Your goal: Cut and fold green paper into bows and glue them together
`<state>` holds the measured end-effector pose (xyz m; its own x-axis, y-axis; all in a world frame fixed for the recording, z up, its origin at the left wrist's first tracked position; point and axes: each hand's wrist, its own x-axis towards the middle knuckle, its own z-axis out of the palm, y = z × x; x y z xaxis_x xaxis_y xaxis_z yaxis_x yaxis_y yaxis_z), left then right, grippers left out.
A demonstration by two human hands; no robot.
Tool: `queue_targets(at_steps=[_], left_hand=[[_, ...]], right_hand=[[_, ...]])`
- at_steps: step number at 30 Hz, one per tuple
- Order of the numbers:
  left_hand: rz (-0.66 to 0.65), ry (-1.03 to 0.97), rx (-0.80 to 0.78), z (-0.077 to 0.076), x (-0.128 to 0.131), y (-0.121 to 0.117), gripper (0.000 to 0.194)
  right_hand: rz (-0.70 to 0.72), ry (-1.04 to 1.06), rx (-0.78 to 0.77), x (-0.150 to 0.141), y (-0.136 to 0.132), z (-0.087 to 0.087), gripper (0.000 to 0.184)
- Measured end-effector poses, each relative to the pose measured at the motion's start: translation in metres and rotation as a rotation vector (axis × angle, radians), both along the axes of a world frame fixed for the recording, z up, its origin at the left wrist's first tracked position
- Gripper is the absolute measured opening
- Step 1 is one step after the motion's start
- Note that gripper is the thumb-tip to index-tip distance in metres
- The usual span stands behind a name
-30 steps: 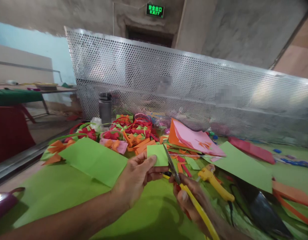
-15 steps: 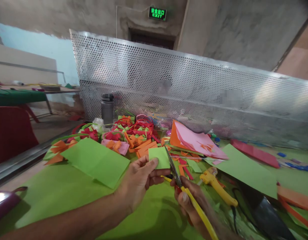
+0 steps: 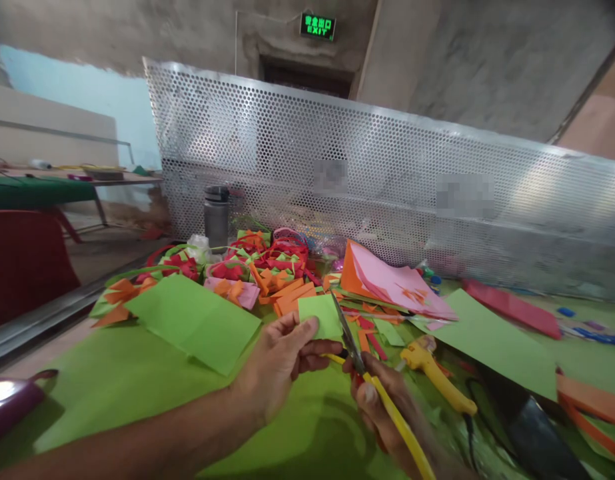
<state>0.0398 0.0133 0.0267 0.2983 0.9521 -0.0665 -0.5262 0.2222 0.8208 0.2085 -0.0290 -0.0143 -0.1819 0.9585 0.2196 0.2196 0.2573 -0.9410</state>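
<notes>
Between the thumb and fingers of my left hand [image 3: 282, 353] is a small square of light green paper [image 3: 321, 315], held up above the table. My right hand [image 3: 384, 393] grips yellow-handled scissors [image 3: 354, 350], whose blades point up and lie along the paper's right edge. Whether the blades are apart there is hard to make out. Behind the paper lie folded orange paper strips [image 3: 294, 298]. A larger light green sheet [image 3: 202, 320] rests to the left of my left hand. Right of the scissors lies a yellow glue gun [image 3: 437, 377] with a black cord.
Paper baskets with red and orange bows [image 3: 282, 257] crowd the back, beside a grey bottle [image 3: 216, 217]. Pink and orange sheets [image 3: 387, 280] are stacked at centre right. A perforated metal panel [image 3: 287, 140] borders the far side. A purple object [image 3: 12, 403] sits at the left edge.
The whole view has shifted very slightly. Both hands, the green paper and the scissors keep nearly the same position relative to each other.
</notes>
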Motion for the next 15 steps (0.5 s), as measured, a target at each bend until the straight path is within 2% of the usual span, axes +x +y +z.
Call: queue_targets(at_steps=[12, 15], left_hand=[[-0.003, 0.020, 0.011, -0.0005, -0.0003, -0.0002, 0.026], [0.013, 0.044, 0.007, 0.0007, -0.0018, -0.0007, 0.026]], right_hand=[[-0.034, -0.048, 0.079, -0.0010, -0.0007, 0.0018, 0.050], [0.016, -0.071, 0.101, 0.0002, -0.0014, 0.0054, 0.042]])
